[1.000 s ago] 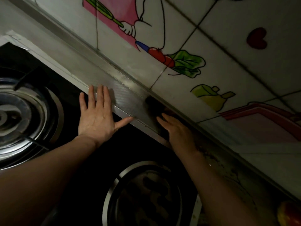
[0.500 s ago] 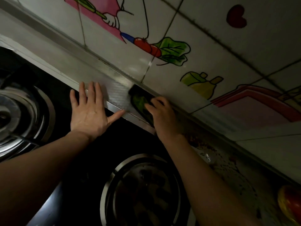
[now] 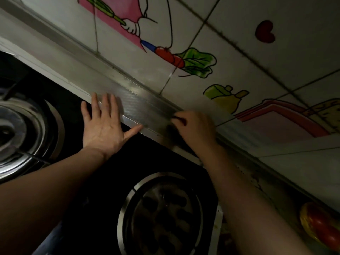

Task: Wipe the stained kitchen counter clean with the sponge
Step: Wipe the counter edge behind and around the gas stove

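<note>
My right hand (image 3: 196,129) curls over a dark sponge (image 3: 172,128), of which only a dark sliver shows beneath the fingers. It presses the sponge onto the grey steel counter strip (image 3: 139,105) that runs between the black stove and the tiled wall. My left hand (image 3: 103,126) lies flat with fingers spread on the stove's back edge, fingertips reaching onto the strip, a hand's width left of the sponge. Brown stains (image 3: 257,183) speckle the counter to the right of my right forearm.
A black gas stove (image 3: 110,181) fills the lower left, with one burner ring (image 3: 160,214) under my arms and another (image 3: 22,129) at the far left. The wall tiles carry cartoon stickers (image 3: 185,59). A red and yellow object (image 3: 322,225) sits at the right edge.
My right hand has slid the sponge rightward along the steel strip and now covers nearly all of it; half a second ago its green face showed. My left hand has stayed planted.
</note>
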